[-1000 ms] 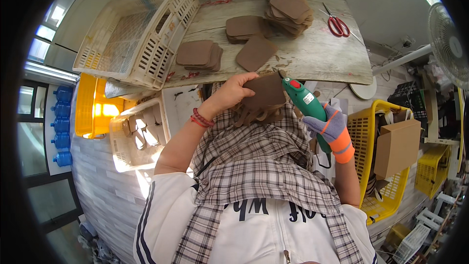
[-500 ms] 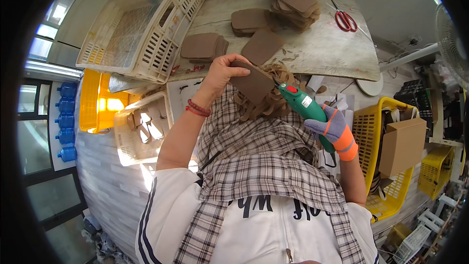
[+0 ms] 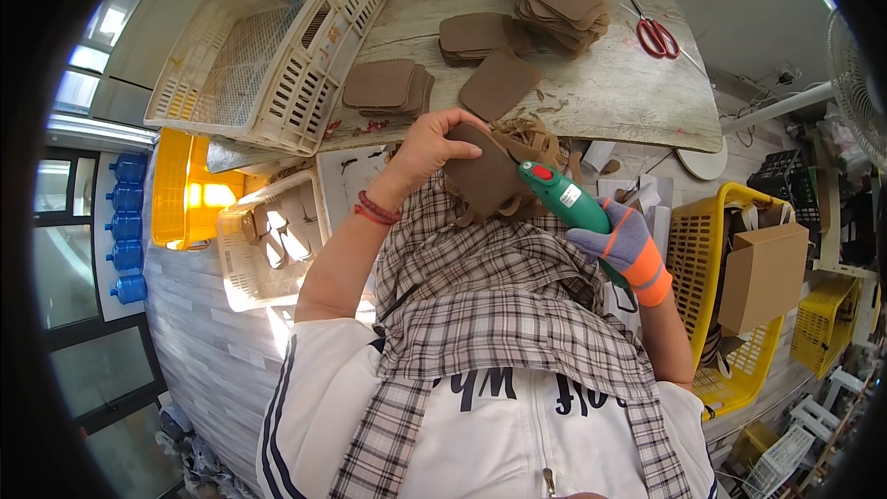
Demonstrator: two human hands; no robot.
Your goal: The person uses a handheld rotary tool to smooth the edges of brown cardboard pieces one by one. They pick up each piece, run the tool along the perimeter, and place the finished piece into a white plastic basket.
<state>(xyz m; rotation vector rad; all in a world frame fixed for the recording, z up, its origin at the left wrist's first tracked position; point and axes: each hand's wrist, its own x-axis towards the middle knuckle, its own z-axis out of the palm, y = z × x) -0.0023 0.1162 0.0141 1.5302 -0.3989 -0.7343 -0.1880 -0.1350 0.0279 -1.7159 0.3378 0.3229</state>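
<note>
My bare left hand (image 3: 436, 155) pinches the upper left edge of a flat brown sheet piece with rounded corners (image 3: 490, 177), thumb on top. My right hand (image 3: 624, 245), in a grey and orange glove, is wrapped round a green handheld power tool (image 3: 565, 199) with a red switch. From its front end a thin dark tip reaches to the right edge of the brown piece. Below and behind the piece, narrow curled brown strips (image 3: 533, 137) lie over my checked apron (image 3: 490, 268). A loose brown piece (image 3: 500, 83) rests on the table just beyond.
Stacks of brown pieces (image 3: 381, 85) and red-handled scissors (image 3: 657, 39) lie on the worn table (image 3: 628, 111). A white crate (image 3: 309, 74) stands at its left. Below it is a cream basket (image 3: 242, 263) holding pieces; a yellow basket (image 3: 688, 259) with a cardboard box (image 3: 765, 277) stands right.
The brown piece has turned and shifted slightly right in my left hand. The tool and my right hand have moved a little, with the tip now higher along the piece's right edge.
</note>
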